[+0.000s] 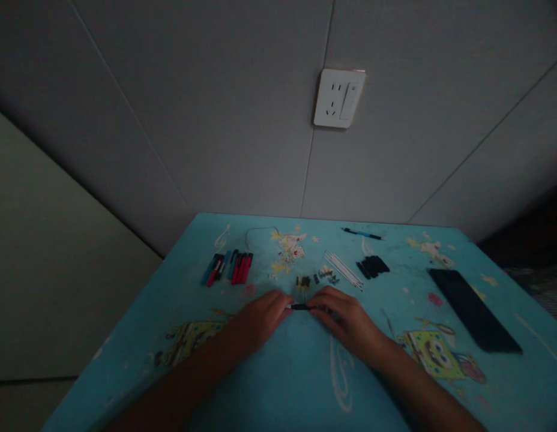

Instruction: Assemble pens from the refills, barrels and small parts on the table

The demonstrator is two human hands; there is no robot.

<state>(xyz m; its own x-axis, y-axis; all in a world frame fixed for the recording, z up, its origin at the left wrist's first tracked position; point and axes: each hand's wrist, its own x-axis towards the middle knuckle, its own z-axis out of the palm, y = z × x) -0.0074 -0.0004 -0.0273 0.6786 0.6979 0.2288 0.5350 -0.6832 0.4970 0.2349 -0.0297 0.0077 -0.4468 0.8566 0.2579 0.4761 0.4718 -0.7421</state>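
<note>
My left hand [270, 311] pinches the pale left end of a slim black pen part [300, 306] just above the table. The fingers of my right hand [339, 309] close on its other end, so both hands grip the same piece. Beyond my fingertips lie small dark pieces [302, 281] and a scatter of small metallic-looking bits [327, 275]. Several thin white pen refills [343, 270] rest behind my right hand, beside a pile of black pen parts [373, 266]. Behind my left hand are red pen barrels [242, 268] and blue pen barrels [210, 269], some with black ends.
A whole blue and black pen [362, 233] lies near the table's back edge. At the right is a dark flat rectangular object [474, 310]. The blue table [278, 384] with cartoon prints meets a grey wall that bears a white socket [339, 98].
</note>
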